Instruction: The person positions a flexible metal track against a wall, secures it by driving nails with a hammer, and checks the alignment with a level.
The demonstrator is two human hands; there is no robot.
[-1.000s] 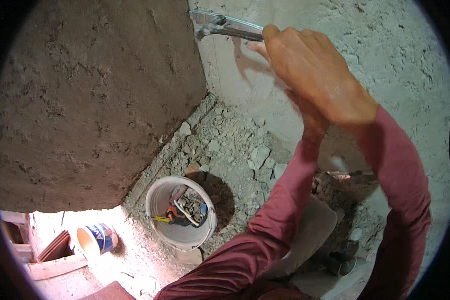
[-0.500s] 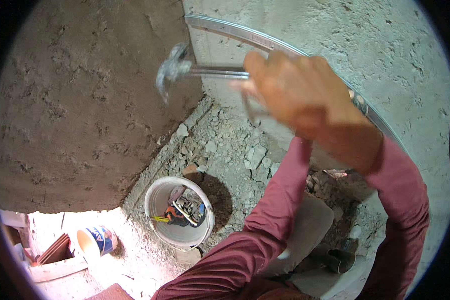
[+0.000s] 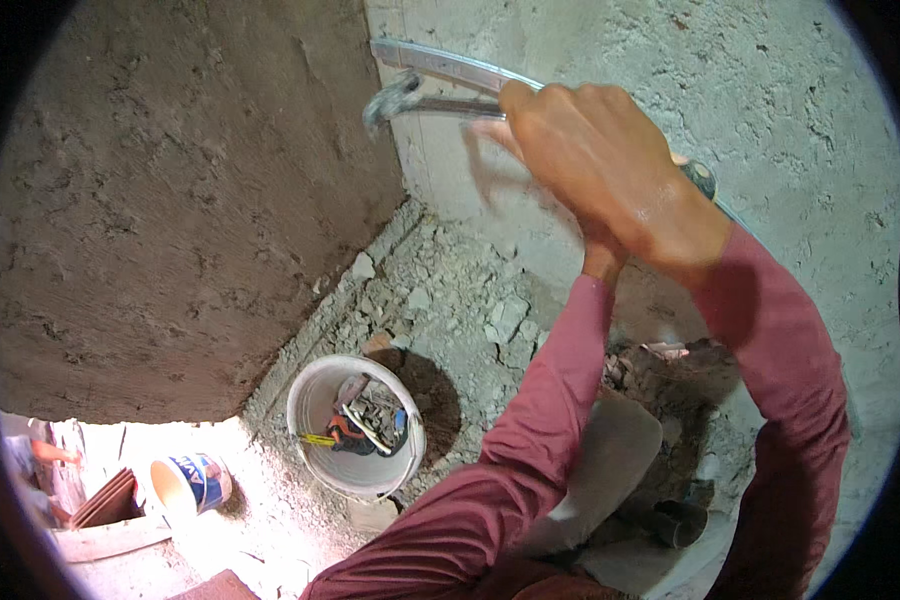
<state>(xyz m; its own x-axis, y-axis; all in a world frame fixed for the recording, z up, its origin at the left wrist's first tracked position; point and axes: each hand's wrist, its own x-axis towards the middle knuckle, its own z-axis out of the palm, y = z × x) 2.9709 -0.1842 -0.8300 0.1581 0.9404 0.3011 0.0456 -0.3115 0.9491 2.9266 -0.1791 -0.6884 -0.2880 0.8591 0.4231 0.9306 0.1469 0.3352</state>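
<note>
Right hand (image 3: 605, 155), knuckles up, around hammer (image 3: 440, 104)

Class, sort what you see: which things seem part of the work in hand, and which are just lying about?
Apparently in use:
- hammer, in the right hand
- metal strip at the pale wall

Apparently lying about:
- white bucket
- blue-and-white tub
- rubble

Right hand (image 3: 598, 160) clenched, partly covering left wrist (image 3: 603, 263).

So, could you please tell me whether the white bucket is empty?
Not empty: the white bucket holds several items, including an orange-and-black one, visible through its open top.
</note>
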